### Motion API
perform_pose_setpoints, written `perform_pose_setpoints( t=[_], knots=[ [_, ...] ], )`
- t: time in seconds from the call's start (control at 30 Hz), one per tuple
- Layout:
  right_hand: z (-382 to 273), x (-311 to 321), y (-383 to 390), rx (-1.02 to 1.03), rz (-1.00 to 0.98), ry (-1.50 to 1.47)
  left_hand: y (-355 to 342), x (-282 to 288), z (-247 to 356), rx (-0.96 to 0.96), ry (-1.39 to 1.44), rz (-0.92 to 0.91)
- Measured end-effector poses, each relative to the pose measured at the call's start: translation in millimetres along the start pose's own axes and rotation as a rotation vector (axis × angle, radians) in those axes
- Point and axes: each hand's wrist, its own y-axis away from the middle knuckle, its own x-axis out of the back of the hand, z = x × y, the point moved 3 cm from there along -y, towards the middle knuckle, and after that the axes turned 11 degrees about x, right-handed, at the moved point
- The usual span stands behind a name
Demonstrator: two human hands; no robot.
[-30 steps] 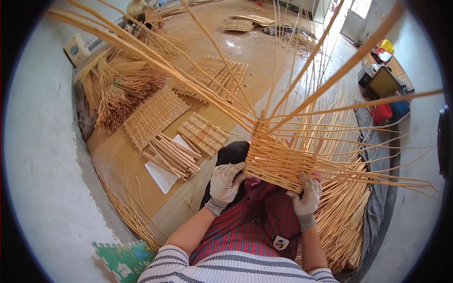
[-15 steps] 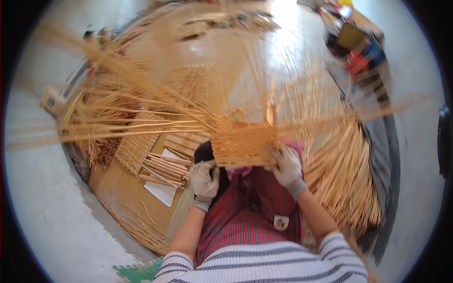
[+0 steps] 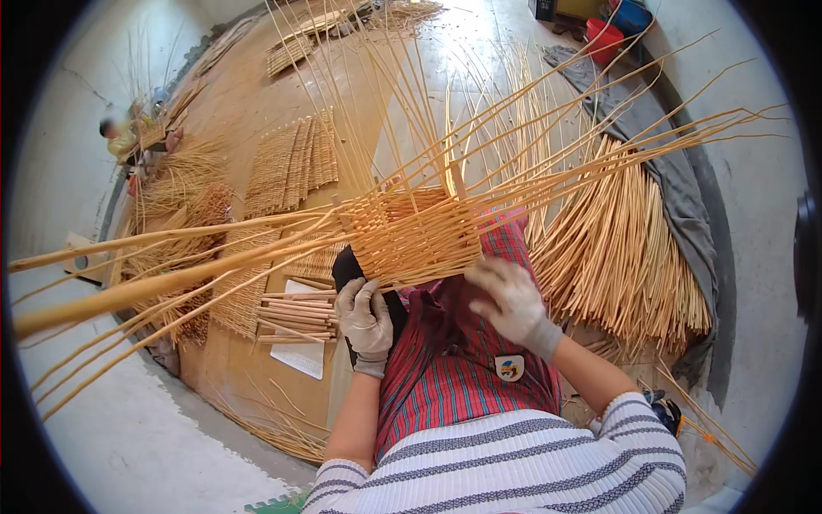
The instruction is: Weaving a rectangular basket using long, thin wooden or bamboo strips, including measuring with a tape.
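A half-woven wicker basket (image 3: 419, 244) sits above my lap, its lower edge slanting up to the right. Long unwoven willow rods stick out of it to the left, right and far side. My left hand (image 3: 366, 321), in a pale work glove, has its fingers curled at the basket's lower left corner. My right hand (image 3: 511, 307), gloved too, is just off the lower right corner, slightly blurred, with fingers apart and nothing seen in them. Dark cloth lies under the left side of the basket, over the red striped apron (image 3: 445, 377).
Short peeled sticks (image 3: 297, 315) lie on white paper at the left. Woven wicker panels (image 3: 293, 163) and rod piles lie beyond. A big rod bundle (image 3: 625, 257) rests on grey cloth (image 3: 681, 206) at the right. Another person (image 3: 122, 141) sits far left; a red bucket (image 3: 604, 38) stands far right.
The basket has turned, its lower edge now slanting, and its long rods have swung round. My right hand has come away from its side. The whole view has shifted.
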Motion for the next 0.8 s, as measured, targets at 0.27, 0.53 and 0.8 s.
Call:
perform_pose_setpoints(
  t=[0.27,0.53,0.8],
  knots=[
    [-49,10,104,0.288,-0.182,-0.056,-5,4,15,-0.021,0.038,0.041],
    [-34,-3,37,-0.079,-0.013,-0.361,73,-26,80,0.713,0.968,-1.008],
    [-40,15,-13,0.050,-0.459,-0.356,51,5,42,0.752,1.128,-1.245]
  ],
)
